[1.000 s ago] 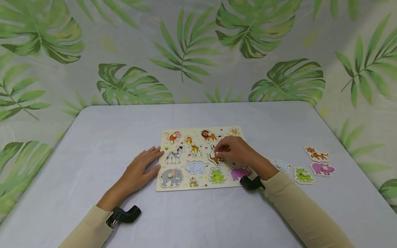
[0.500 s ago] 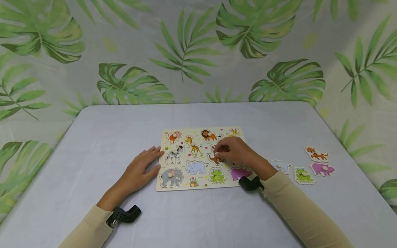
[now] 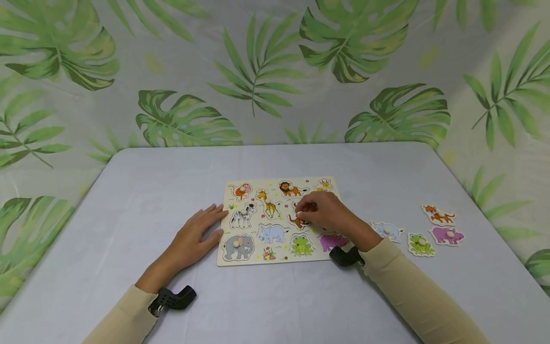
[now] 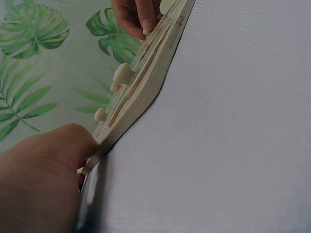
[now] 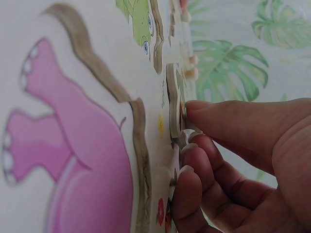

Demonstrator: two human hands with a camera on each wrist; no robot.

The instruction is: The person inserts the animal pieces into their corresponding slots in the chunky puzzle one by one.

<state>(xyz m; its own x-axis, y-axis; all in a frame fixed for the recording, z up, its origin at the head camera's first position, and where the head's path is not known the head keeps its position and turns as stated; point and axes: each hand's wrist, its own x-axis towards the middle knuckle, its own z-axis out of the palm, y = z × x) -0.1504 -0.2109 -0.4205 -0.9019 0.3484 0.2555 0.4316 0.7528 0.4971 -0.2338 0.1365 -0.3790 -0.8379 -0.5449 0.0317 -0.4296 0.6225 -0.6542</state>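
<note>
A wooden animal puzzle board (image 3: 275, 263) lies flat on the table. My right hand (image 3: 328, 212) pinches the knob of the brown kangaroo-like piece (image 3: 299, 221) at its slot; in the right wrist view the thumb and fingertips of the right hand (image 5: 233, 155) meet at that piece's edge. My left hand (image 3: 193, 239) rests with extended fingers against the board's left edge; in the left wrist view the left hand (image 4: 46, 170) touches the board's corner. Knobbed monkey, giraffe, zebra, lion and elephant (image 3: 238, 247) pieces sit in the board.
To the right of the board, on the table (image 3: 275, 306), lie a blue rhino piece (image 3: 388, 231), a frog piece (image 3: 421, 244), a purple hippo piece (image 3: 447, 235) and an orange fox-like piece (image 3: 438, 215). A leaf-patterned cloth (image 3: 275, 129) hangs behind.
The right hand has shifted very slightly while keeping its pinch on the brown piece. The left hand and the loose pieces stay in place.
</note>
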